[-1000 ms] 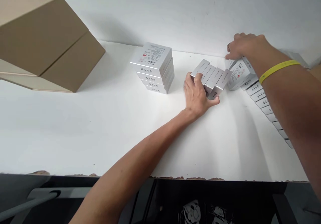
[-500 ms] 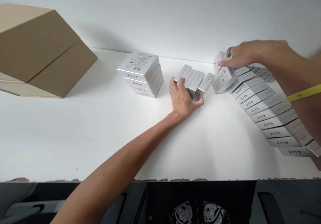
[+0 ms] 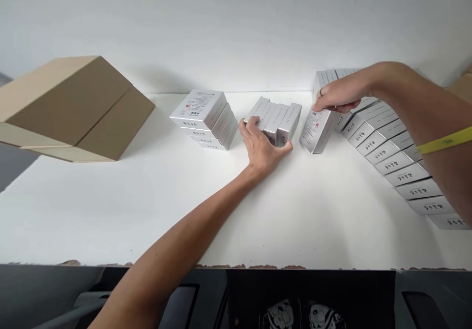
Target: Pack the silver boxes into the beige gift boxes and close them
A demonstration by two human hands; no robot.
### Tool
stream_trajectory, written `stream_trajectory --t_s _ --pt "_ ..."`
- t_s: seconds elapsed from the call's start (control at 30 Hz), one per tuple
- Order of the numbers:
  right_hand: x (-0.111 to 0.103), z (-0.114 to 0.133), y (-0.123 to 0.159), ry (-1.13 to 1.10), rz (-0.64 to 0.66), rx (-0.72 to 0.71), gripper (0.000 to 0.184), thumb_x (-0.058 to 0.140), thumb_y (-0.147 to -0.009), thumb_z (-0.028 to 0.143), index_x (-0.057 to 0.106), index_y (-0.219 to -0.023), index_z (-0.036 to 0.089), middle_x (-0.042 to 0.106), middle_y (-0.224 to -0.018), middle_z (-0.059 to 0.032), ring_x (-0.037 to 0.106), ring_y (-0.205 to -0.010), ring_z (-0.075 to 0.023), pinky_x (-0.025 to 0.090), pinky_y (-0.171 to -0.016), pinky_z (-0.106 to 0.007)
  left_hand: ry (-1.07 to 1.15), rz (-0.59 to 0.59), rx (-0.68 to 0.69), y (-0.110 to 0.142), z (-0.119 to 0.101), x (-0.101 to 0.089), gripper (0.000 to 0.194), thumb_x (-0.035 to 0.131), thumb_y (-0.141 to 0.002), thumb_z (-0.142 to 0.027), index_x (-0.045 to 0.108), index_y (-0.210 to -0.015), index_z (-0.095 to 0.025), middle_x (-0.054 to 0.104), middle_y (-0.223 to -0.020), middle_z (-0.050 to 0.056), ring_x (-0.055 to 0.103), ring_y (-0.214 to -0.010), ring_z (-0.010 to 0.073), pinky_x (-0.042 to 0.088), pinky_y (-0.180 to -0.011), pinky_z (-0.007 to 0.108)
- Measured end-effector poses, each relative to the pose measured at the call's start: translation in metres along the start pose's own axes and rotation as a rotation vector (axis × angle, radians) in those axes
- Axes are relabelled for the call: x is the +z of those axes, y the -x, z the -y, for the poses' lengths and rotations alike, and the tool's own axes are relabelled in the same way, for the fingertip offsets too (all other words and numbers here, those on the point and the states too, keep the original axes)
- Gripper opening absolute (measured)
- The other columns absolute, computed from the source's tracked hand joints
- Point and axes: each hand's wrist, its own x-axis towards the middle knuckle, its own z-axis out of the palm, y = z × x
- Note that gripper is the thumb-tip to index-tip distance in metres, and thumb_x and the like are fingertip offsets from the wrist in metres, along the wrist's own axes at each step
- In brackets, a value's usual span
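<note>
My left hand (image 3: pixel 262 144) is wrapped round a bundle of several small silver boxes (image 3: pixel 277 120) standing on edge on the white table (image 3: pixel 147 196). My right hand (image 3: pixel 337 95), with a ring on one finger and a yellow band at the wrist, pinches the top of one tilted silver box (image 3: pixel 316 131) just right of the bundle. That box stands at the near end of a long leaning row of silver boxes (image 3: pixel 394 159) running to the right edge.
A flat stack of silver boxes (image 3: pixel 205 117) lies left of the bundle. A large brown cardboard box (image 3: pixel 70 107) sits tilted at the far left. A white wall backs the table, and the table's front edge runs along the bottom.
My right hand has pulled one box off the end of the row and brought it down toward the bundle. My left hand keeps its hold on the bundle. The camera has swung a little.
</note>
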Motion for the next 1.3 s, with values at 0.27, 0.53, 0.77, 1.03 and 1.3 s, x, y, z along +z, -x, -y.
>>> stream_trajectory --t_s 0.27,0.53,0.77,1.03,1.3 --pt "0.014 0.008 -0.012 -0.146 0.138 0.287 0.031 0.05 -0.107 0.02 0.063 -0.08 0.016 0.044 -0.065 0.0023 0.032 -0.05 -0.0076 0.026 -0.046 -0.024 -0.049 0.108 0.188 -0.001 0.018 0.009 0.133 0.106 -0.043 -0.048 0.02 -0.141 -0.024 0.013 -0.162 0.03 0.014 -0.163 0.0505 0.034 -0.127 0.067" --pt "0.016 0.025 -0.015 -0.459 -0.079 0.259 0.037 0.04 -0.115 0.029 0.067 -0.128 0.007 0.067 -0.084 -0.0072 0.053 -0.061 -0.0141 0.043 -0.05 -0.025 -0.033 0.041 0.344 -0.002 0.023 0.01 0.144 0.107 -0.036 -0.061 0.019 -0.144 -0.023 0.002 -0.167 0.034 0.006 -0.165 0.0511 0.045 -0.119 0.059" --pt "0.022 0.029 0.023 -0.305 -0.091 0.127 0.044 0.066 -0.104 0.057 0.069 -0.122 0.018 0.071 -0.097 -0.0106 0.071 -0.087 -0.0275 0.061 -0.083 -0.042 0.013 0.046 0.302 -0.002 0.027 0.013 0.123 0.105 -0.05 -0.048 0.023 -0.138 -0.023 0.008 -0.164 0.031 0.01 -0.165 0.0482 0.048 -0.116 0.055" --pt "0.06 0.022 0.02 -0.083 -0.203 -0.099 0.125 0.099 -0.07 0.039 0.022 -0.167 0.025 0.03 -0.172 -0.0189 0.048 -0.146 -0.0488 0.053 -0.114 -0.059 -0.012 0.089 0.166 0.0 0.019 0.007 0.115 0.105 -0.058 -0.032 0.024 -0.139 -0.028 0.014 -0.165 0.027 0.03 -0.158 0.0428 0.055 -0.114 0.058" --pt "0.088 0.025 0.005 -0.182 -0.291 -0.128 0.1 0.089 -0.074 0.046 0.033 -0.153 0.023 0.03 -0.165 -0.0199 0.059 -0.13 -0.0459 0.059 -0.1 -0.06 -0.04 0.108 0.18 0.0 0.021 0.006 0.11 0.103 -0.064 -0.046 0.022 -0.137 -0.028 0.021 -0.163 0.026 0.044 -0.149 0.0403 0.055 -0.112 0.054"
